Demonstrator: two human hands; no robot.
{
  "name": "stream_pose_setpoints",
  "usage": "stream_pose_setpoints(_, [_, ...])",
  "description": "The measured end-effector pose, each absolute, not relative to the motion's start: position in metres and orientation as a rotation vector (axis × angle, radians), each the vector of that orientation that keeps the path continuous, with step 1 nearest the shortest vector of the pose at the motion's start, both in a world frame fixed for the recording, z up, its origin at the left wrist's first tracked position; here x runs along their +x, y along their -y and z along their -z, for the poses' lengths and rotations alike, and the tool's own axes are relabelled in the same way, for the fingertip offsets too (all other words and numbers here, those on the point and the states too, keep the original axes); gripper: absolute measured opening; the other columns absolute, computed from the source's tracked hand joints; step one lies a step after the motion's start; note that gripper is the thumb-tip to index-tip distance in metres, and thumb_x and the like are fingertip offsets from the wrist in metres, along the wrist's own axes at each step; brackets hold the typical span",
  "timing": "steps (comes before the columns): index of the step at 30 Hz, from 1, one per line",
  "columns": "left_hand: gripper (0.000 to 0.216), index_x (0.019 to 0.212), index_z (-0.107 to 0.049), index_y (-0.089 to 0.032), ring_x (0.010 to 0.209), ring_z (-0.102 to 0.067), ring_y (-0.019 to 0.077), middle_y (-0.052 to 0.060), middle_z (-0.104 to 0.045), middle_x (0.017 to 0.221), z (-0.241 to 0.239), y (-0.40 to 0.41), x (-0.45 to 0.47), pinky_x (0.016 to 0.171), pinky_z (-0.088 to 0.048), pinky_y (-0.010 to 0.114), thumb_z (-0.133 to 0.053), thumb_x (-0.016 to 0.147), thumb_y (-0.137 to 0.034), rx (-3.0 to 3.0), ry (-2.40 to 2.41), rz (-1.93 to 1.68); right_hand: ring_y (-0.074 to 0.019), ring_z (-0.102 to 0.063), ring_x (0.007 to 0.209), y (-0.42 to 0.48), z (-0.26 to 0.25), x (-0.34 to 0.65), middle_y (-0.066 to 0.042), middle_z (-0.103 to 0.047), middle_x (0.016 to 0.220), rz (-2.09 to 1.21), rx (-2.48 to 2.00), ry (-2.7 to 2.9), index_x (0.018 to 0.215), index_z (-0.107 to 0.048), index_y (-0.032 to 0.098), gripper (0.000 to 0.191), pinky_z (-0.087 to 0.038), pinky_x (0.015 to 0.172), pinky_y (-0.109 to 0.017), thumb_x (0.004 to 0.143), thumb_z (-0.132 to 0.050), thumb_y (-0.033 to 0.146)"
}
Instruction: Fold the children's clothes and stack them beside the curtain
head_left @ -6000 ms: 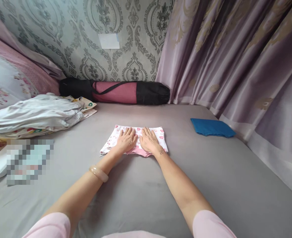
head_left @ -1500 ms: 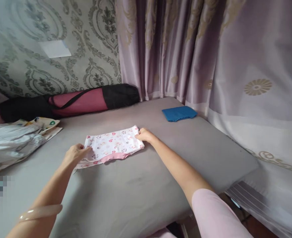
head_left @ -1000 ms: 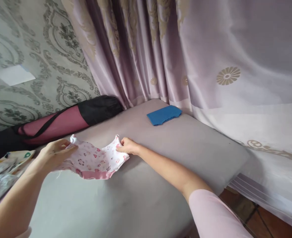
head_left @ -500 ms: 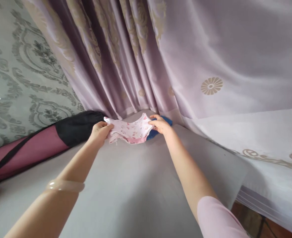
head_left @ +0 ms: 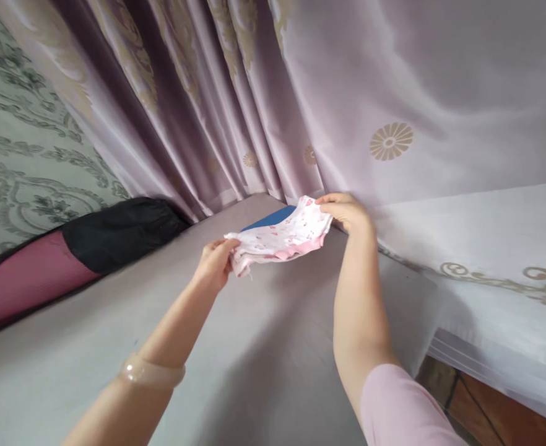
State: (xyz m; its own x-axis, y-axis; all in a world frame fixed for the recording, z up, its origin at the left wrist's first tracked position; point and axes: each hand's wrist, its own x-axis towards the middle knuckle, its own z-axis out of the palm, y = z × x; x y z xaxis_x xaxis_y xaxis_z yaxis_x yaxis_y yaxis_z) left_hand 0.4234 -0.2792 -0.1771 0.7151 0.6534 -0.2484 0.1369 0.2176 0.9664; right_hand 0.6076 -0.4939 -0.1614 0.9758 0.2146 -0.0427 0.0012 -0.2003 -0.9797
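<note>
A small white garment (head_left: 280, 238) with a pink print and a pink edge is stretched between my two hands above the grey sheet. Its left end is pinched between the thumb and fingers of my left hand (head_left: 215, 263). My right hand (head_left: 347, 210) grips the upper right corner, slightly higher, so the garment slopes up to the right. The cloth looks layered, and its exact kind is hard to make out. Behind it, a flat blue thing (head_left: 270, 218) is partly covered from view.
The grey-covered bed-like surface (head_left: 184, 347) ends at the lower right, above a tiled floor (head_left: 486, 402). A long pink-and-black bag (head_left: 119, 229) lies along the left wall. Purple curtains (head_left: 236, 124) hang behind and to the right.
Both hands have moved right with the garment, the right hand rising. More of the blue thing shows behind the garment's upper left. The view has shifted too.
</note>
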Motion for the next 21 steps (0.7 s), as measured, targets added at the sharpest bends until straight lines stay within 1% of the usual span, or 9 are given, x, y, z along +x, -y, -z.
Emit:
stream_pose_setpoints(4, [0.032,0.092,-0.064,-0.011,0.05,-0.059,0.0117,0.001,-0.064,0.063,0.202,0.318,0.394,0.046,-0.05,0.022,-0.071,0.062,-0.017,1.25,-0.674,-0.225,-0.0101,-0.056,0.054,0.53,0.153,0.595,0.003,-0.061,0.057,-0.156,-2.008,0.155,0.081,-0.072,0.013,0.023,-0.042,0.056,-0.019,0.068,-0.06,0.0])
stream_pose_setpoints(7, [0.044,0.106,-0.062,-0.014,0.054,-0.061,0.0122,0.0,-0.068,0.069,0.216,0.335,0.387,0.05,-0.054,0.024,-0.073,0.064,-0.016,1.234,-0.669,-0.176,-0.0097,-0.053,0.054,0.537,0.151,0.59,0.004,-0.06,0.058,-0.198,-2.118,0.208,0.085,-0.074,0.015,0.027,-0.041,0.056,-0.019,0.068,-0.058,0.002])
stream_pose_setpoints(13, [0.045,0.106,-0.061,-0.014,0.057,-0.062,0.0123,0.001,-0.068,0.073,0.22,0.346,0.381,0.051,-0.053,0.023,-0.076,0.065,-0.023,1.262,-0.651,-0.164,-0.0092,-0.049,0.051,0.535,0.139,0.58,0.006,-0.058,0.056,-0.241,-2.383,0.304,0.088,-0.076,0.02,0.032,-0.036,0.055,-0.021,0.065,-0.06,0.005])
stream_pose_setpoints(18, [0.053,0.11,-0.057,-0.019,0.063,-0.064,0.0142,0.001,-0.07,0.081,0.224,0.354,0.372,0.053,-0.051,0.023,-0.078,0.065,-0.039,1.303,-0.559,-0.239,-0.009,-0.046,0.05,0.543,0.132,0.573,0.006,-0.056,0.056,-0.201,-2.438,0.268,0.091,-0.077,0.022,0.035,-0.035,0.054,-0.021,0.067,-0.058,0.005])
stream_pose_setpoints(21, [0.059,0.111,-0.056,-0.019,0.065,-0.066,0.0164,0.003,-0.071,0.083,0.229,0.357,0.37,0.053,-0.05,0.023,-0.079,0.063,-0.045,1.313,-0.539,-0.241,-0.0091,-0.046,0.05,0.543,0.135,0.575,0.006,-0.056,0.056,-0.21,-2.438,0.262,0.091,-0.077,0.021,0.035,-0.035,0.054,-0.021,0.068,-0.056,0.004])
